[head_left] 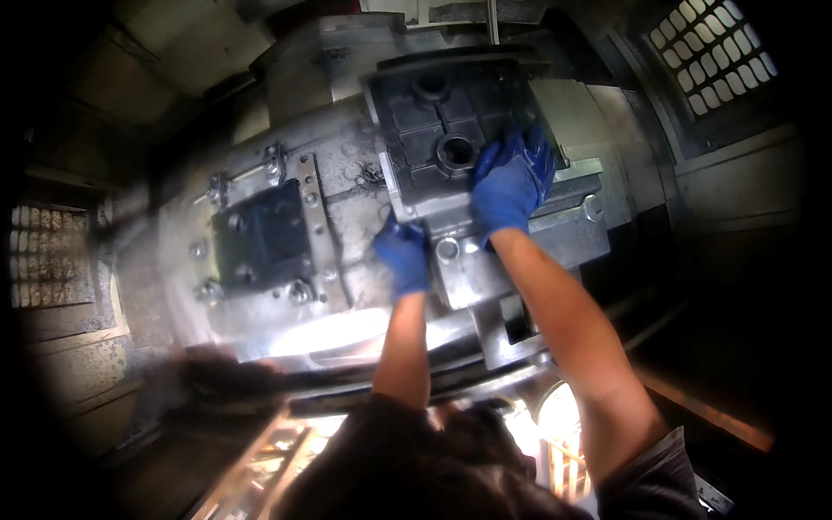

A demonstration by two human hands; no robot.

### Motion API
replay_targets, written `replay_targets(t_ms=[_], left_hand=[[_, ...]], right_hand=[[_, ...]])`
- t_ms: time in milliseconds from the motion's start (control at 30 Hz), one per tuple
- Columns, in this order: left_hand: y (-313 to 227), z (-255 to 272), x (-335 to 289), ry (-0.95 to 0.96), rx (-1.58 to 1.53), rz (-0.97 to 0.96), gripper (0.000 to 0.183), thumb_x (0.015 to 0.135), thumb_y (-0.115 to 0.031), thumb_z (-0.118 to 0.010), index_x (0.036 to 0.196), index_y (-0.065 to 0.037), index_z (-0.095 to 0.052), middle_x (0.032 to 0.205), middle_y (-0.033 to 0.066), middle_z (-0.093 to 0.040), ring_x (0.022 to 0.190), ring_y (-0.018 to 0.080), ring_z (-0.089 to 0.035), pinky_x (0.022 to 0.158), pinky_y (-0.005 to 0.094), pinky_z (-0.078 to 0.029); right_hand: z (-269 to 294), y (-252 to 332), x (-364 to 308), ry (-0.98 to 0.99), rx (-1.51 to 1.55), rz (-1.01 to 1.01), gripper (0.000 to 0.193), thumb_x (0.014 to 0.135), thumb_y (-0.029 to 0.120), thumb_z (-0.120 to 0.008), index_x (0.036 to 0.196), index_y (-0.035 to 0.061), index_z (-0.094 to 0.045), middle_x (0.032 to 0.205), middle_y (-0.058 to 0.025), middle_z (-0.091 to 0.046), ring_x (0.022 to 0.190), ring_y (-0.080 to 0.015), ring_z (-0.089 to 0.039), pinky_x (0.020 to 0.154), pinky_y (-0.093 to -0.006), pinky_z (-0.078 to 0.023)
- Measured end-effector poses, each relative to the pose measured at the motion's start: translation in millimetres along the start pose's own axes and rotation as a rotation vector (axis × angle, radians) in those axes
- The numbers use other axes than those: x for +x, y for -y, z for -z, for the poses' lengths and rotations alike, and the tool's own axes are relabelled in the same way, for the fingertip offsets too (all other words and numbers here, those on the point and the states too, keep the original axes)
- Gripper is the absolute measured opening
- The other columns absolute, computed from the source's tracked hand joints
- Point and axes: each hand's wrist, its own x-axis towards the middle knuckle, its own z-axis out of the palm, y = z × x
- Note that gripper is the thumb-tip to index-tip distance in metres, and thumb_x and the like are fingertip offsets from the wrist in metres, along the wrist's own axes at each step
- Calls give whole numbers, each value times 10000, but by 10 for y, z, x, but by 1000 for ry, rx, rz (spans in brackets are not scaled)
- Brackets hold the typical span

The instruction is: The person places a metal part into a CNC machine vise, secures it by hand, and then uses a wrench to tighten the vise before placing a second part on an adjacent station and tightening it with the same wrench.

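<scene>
A dark cast metal housing [420, 134], block-like with two round raised bosses, sits on a machined steel fixture [529, 238] right of centre. My right hand [513, 184], in a blue glove, lies on the housing's near right part beside the closer boss, its fingers stretched forward. At the housing's near left corner is my left hand [403, 254], also blue-gloved. Its fingers are curled together, and what they hold, if anything, is hidden and blurred.
To the left, a dark rectangular plate [263, 238] is surrounded by bolts and a drilled metal strip [321, 230]. Curly metal chips [368, 176] lie on the machine table [355, 234]. Grated windows [712, 54] are in the enclosure walls at both sides.
</scene>
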Motion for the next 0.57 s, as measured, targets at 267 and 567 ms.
replay_targets(t_ms=[267, 567], left_hand=[[487, 7, 24, -70, -87, 155, 313, 951, -368, -458, 848, -101, -585, 739, 22, -550, 656, 130, -546, 611, 239, -486], [305, 17, -41, -36, -18, 2, 163, 881, -225, -647, 871, -67, -605, 791, 83, -614, 674, 185, -606, 610, 316, -518]], right_hand=[[45, 38, 4, 44, 25, 4, 430, 874, 262, -546, 1248, 50, -578, 1421, -246, -427, 1321, -419, -378, 1125, -520, -258], [6, -24, -17, 106, -24, -35, 497, 902, 282, -508, 1360, 91, -528, 1490, -212, -374, 1375, -399, -334, 1161, -510, -202]])
